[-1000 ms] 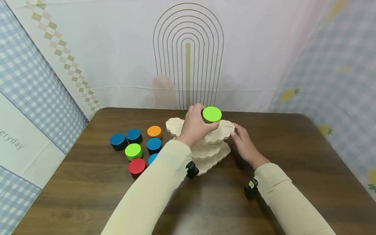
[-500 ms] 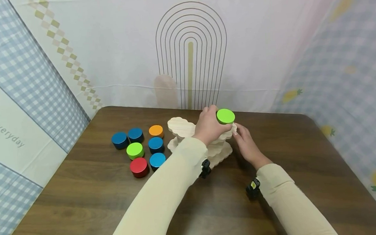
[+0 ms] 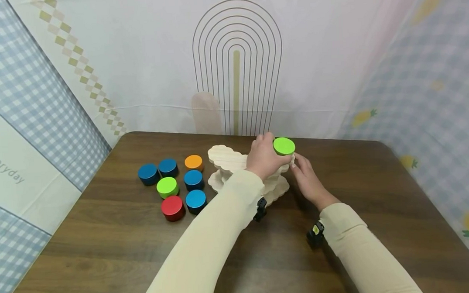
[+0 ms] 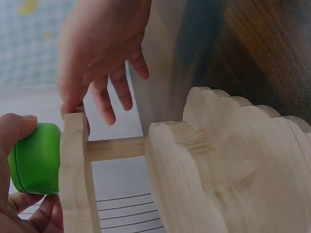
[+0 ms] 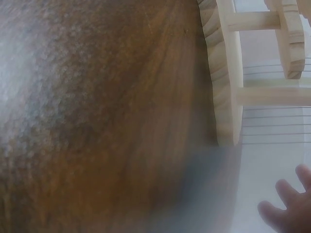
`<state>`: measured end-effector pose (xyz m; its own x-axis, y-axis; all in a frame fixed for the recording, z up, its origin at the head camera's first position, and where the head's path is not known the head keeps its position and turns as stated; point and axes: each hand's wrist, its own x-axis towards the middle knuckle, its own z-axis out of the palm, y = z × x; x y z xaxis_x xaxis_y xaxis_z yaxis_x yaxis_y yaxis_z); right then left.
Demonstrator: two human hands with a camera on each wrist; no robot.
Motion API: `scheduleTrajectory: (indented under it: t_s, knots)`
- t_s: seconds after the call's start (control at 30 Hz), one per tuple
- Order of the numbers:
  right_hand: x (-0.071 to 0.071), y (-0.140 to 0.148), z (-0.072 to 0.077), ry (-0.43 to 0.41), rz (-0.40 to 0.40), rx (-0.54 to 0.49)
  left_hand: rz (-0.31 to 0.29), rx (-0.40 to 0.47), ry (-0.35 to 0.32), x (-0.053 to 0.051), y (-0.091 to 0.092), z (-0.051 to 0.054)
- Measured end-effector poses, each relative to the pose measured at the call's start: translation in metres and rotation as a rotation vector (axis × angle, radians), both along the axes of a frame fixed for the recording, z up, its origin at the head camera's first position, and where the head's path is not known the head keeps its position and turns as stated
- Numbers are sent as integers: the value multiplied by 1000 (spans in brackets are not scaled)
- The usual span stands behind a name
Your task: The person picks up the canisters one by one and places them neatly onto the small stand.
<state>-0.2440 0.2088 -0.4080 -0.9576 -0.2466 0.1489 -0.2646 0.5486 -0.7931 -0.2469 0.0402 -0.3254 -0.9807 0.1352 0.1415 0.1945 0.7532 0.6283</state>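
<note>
A green round block (image 3: 284, 146) is pinched by the left hand (image 3: 263, 158) on the right end of the top tier of a wooden tiered stand (image 3: 224, 158). In the left wrist view the block (image 4: 39, 158) touches the top board (image 4: 76, 170), with the left fingers and thumb around it. The right hand (image 3: 309, 181) holds the top board's right edge; in the left wrist view this hand (image 4: 104, 48) has its thumb side at the board and its other fingers extended. The right wrist view shows the stand's base (image 5: 226, 73) and some right fingertips (image 5: 286, 204).
Left of the stand lie loose round blocks: an orange one (image 3: 193, 162), a green one (image 3: 167, 187), a red one (image 3: 173, 207) and several blue ones (image 3: 149, 174). They are on the brown table (image 3: 105, 244), with a printed cloth (image 3: 148, 58) behind.
The left hand has moved right with the green block, from nearer the middle of the top tier to its right end. The right hand has stayed at the board's edge.
</note>
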Motion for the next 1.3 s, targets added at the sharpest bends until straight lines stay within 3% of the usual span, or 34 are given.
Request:
scheduleTrajectory:
  t_s: [0.77,1.07,1.3]
  knots:
    - [0,2,1,-26,-1,1,39,-138,-37,-5,7,-1]
    - [0,2,3,-19,-1,1,20,-203,-8,-1,4,0]
    - [0,-1,2,-30,-6,-13,-15,-201,68,7,-6,8]
